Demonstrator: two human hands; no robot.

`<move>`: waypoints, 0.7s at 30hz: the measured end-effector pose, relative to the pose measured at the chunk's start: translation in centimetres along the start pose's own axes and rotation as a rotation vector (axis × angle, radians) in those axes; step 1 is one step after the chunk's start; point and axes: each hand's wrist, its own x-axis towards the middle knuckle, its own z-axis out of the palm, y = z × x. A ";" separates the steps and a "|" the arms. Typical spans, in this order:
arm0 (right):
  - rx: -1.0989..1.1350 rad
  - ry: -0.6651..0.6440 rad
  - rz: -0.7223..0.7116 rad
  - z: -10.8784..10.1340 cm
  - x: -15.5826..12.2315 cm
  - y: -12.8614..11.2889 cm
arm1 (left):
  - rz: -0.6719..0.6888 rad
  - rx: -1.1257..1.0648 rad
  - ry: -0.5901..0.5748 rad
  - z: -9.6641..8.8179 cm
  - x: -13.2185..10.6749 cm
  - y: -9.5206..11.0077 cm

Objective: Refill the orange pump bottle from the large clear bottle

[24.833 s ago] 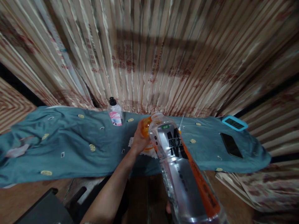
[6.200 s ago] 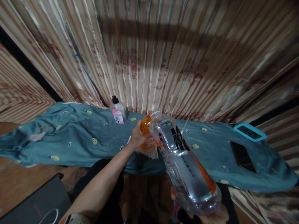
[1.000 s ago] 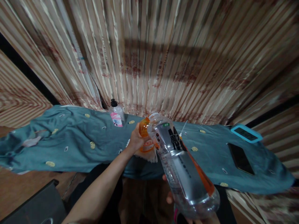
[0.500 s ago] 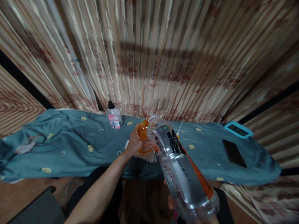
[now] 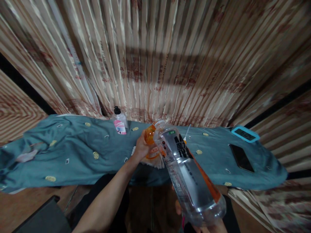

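My left hand (image 5: 142,145) is wrapped round a translucent orange bottle (image 5: 150,135) above the middle of the bed-like cloth surface. In my right hand (image 5: 178,207), largely hidden behind it, is a big clear plastic bottle (image 5: 191,174) with a silver, black and orange label. That bottle tilts, its neck up and to the left, close beside the orange bottle's top. Whether the two mouths touch, I cannot tell. Beneath the orange bottle lies a pale fringed cloth (image 5: 155,162). A thin white tube with an orange-and-white end (image 5: 186,134) rests just behind the clear bottle.
On the teal patterned cloth (image 5: 80,161) stands a clear bottle with black cap and pink label (image 5: 120,124). To the right lie a blue-framed digital clock (image 5: 245,134) and a black phone (image 5: 241,158). A pleated curtain (image 5: 155,64) hangs behind.
The view has shifted slightly. Both hands keep hold of their bottles, and the bottles stay in almost the same position relative to each other.
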 end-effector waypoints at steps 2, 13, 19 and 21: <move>0.044 -0.068 0.021 0.7 0.2 -0.3 | 0.005 -0.030 -0.005 0.1 0.0 0.0; 0.081 -0.115 0.000 0.7 0.5 -1.0 | 0.027 -0.055 -0.011 0.1 0.0 -0.3; 0.126 -0.059 -0.013 -0.5 0.5 -0.3 | 0.003 0.000 -0.005 -0.2 0.0 -0.2; 0.130 -0.005 -0.041 -0.7 0.4 -0.4 | 0.007 -0.006 -0.013 -0.2 -0.1 -0.2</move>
